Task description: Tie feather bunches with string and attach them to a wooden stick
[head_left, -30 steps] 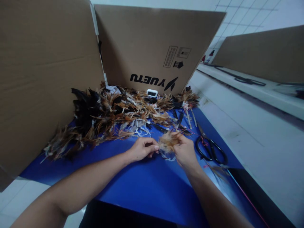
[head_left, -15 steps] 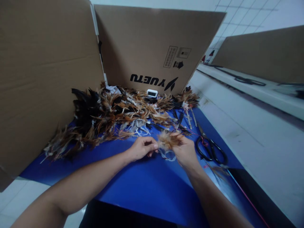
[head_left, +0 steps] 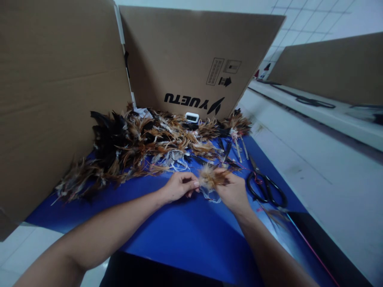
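The left arm (head_left: 110, 225) is bare and bent at the elbow (head_left: 73, 259). The left hand (head_left: 176, 187) pinches with its thumb (head_left: 191, 185) and fingers (head_left: 187, 176). The right arm (head_left: 269, 245) slants up from the low right. The right hand (head_left: 235, 193) is curled closed. The 2 hands are near each other.

Blue tabletop (head_left: 179, 231): heaped feather bunches (head_left: 163, 137) along back, black-handled scissors (head_left: 264, 181) at right.

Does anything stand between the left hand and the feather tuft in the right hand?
Nothing visible: the left hand is close beside the feather tuft in the right hand; the pale strip loops below.
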`<control>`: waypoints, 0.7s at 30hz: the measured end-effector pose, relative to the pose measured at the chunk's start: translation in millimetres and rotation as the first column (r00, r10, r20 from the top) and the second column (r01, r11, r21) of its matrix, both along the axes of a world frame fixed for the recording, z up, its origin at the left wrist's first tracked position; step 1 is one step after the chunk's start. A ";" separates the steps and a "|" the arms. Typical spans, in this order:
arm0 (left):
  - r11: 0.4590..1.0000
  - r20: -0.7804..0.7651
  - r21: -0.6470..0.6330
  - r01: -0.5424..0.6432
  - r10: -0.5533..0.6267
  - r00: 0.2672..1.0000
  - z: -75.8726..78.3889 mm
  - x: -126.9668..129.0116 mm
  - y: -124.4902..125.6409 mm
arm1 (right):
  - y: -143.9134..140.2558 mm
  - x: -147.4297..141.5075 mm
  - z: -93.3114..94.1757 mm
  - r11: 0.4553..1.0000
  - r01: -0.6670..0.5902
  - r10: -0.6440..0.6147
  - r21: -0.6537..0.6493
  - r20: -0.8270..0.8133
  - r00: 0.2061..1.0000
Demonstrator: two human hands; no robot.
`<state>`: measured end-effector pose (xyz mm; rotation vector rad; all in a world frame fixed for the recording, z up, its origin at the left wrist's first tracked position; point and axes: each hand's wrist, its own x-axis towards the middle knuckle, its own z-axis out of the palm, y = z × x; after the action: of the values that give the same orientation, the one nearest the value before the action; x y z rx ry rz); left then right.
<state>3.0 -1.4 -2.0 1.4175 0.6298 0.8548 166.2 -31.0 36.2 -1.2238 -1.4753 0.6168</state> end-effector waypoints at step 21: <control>1.000 -0.005 -0.004 0.006 -0.006 1.000 -0.4 -1.2 0.7 | 1.4 4.2 -7.2 0.999 0.002 -0.008 0.041 0.141 0.990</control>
<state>1.8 -0.7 -2.4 1.4178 0.6300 0.8455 170.4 -29.6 29.0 -1.2601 -1.5945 0.5029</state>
